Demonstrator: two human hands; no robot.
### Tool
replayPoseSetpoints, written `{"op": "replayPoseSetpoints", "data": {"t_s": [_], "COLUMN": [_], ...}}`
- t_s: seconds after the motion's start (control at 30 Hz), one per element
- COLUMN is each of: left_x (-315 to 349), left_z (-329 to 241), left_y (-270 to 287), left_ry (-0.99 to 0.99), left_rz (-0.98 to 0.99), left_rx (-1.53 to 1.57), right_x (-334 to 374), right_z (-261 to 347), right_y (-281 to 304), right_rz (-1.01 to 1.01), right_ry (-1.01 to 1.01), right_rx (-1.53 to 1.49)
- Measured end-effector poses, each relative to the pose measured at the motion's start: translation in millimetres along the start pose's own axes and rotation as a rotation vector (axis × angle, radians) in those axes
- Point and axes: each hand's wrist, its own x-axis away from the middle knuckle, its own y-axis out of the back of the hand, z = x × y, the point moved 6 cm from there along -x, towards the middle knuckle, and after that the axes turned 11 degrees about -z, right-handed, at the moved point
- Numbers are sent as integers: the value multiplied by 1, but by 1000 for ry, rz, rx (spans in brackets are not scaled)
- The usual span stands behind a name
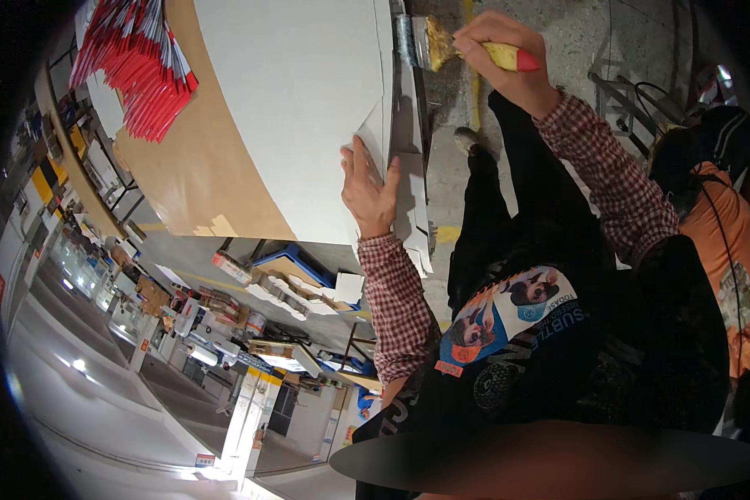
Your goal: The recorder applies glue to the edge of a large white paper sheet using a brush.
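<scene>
My right hand [508, 62] grips a paintbrush [502, 56] by its yellow, red-tipped handle. The brush points left, its bristle end at the edge of a large white sheet [300, 75]. Whether the bristles touch the sheet or the table edge beside it, I cannot tell. My left hand [368, 192] lies with spread fingers on the same sheet, near its lower right corner, and holds nothing. Under its fingertips a loose flap of the white material runs along the edge. Below the hand, a narrow grey strip [408, 212] shows along the table's side.
Red and white folded packets [146, 75] lie in a fanned pile on the brown tabletop [200, 158] at the far left. A person in orange clothing [729, 250] is close at my right. Behind them stands a metal frame [621, 108]. A blue-edged crate [287, 265] sits below the table.
</scene>
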Motion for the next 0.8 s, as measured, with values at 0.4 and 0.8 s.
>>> {"op": "replayPoseSetpoints", "data": {"t_s": [0.4,0.8], "left_x": [-2,45], "left_z": [1,9], "left_y": [-3,-51], "left_ry": [-37,6], "left_rz": [-39,-340], "left_rx": [-124,-416], "right_x": [28,75], "right_z": [12,34], "right_y": [-4,6], "right_rz": [-14,-2], "right_ry": [-24,-219], "right_rx": [-150,-178]}}
